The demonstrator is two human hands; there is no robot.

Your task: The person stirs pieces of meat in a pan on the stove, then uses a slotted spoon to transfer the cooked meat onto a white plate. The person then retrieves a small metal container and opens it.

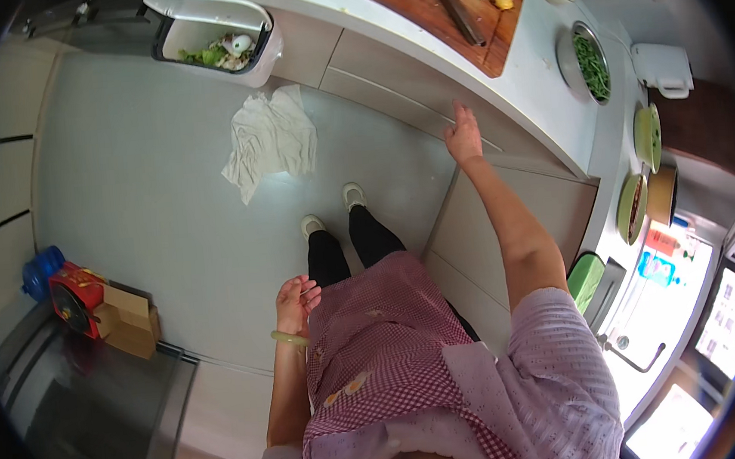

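Note:
My right hand (464, 138) reaches out beside the counter's front with its fingers stretched and nothing in it. Close to it are the pale drawer fronts (400, 97) below the worktop. My left hand (290, 303), with a pale green bangle (290, 338) on the wrist, hangs by the checked apron (374, 315). Its fingers are loosely bent and apart, and I see nothing held in them. On the floor ahead of my feet lies a crumpled white cloth (272, 138).
The counter holds a wooden cutting board (397, 7) with a knife (458, 11) and chopped pieces. Right of it stands a metal bowl of cut greens (589, 65). A bin (264, 65) with vegetable scraps hangs at the cabinet. A cardboard box (129, 322) sits at left.

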